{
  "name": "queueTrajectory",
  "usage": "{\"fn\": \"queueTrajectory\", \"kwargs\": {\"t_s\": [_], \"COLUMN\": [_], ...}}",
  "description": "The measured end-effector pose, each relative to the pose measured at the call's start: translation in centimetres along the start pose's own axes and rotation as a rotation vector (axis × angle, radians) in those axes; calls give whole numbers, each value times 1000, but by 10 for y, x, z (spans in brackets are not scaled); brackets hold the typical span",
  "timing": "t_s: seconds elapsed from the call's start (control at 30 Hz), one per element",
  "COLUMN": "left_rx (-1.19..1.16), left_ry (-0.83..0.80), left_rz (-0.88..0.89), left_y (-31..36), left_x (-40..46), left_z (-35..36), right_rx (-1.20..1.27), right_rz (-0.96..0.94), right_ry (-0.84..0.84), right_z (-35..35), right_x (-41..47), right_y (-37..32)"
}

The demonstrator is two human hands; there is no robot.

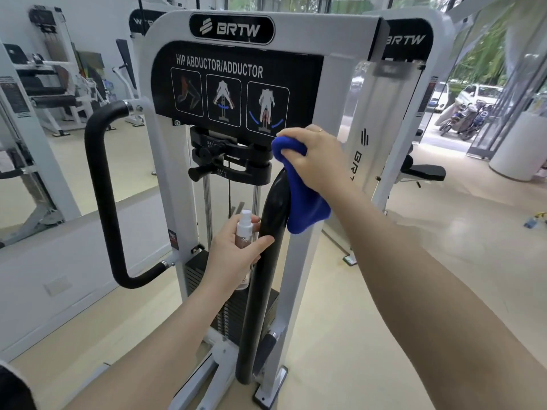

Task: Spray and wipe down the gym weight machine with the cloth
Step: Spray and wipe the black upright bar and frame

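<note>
Blue cloth (299,187), one, gripped by right hand (313,153); left hand (233,251) holds one spray bottle (244,232).

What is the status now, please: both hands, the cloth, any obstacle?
Left hand grips spray bottle. Right hand holds blue cloth against the black padded handle. Nothing in the way.

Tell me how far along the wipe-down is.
Mid-job. The right hand grips the blue cloth at the top of the near black padded handle; the left hand holds the spray bottle beside it. No streaks or wet marks show what is already cleaned. The far handle, placard and white frame look untouched.
</note>
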State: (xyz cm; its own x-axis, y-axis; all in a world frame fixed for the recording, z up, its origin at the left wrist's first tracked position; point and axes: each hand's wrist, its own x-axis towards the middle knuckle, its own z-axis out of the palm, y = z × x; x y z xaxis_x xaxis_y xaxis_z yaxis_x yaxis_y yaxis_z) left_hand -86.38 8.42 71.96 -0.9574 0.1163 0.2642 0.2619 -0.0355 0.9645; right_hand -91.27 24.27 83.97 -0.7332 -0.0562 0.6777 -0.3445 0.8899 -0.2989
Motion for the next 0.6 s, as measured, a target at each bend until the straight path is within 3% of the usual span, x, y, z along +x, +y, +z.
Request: {"fn": "queueTrajectory", "kwargs": {"t_s": [0.17,0.4,0.6], "left_rx": [14,-49,85], "left_ry": [-4,40,17], "left_rz": [3,-24,-14], "left_y": [0,3,4], "left_x": [-2,-6,-4], "left_z": [0,6,4], "right_rx": [254,358,329], "right_rz": [168,-117,115], "right_ry": [129,180,82], "right_z": [8,6,-4], "right_x": [1,-39,5], "right_y": [9,16,31]}}
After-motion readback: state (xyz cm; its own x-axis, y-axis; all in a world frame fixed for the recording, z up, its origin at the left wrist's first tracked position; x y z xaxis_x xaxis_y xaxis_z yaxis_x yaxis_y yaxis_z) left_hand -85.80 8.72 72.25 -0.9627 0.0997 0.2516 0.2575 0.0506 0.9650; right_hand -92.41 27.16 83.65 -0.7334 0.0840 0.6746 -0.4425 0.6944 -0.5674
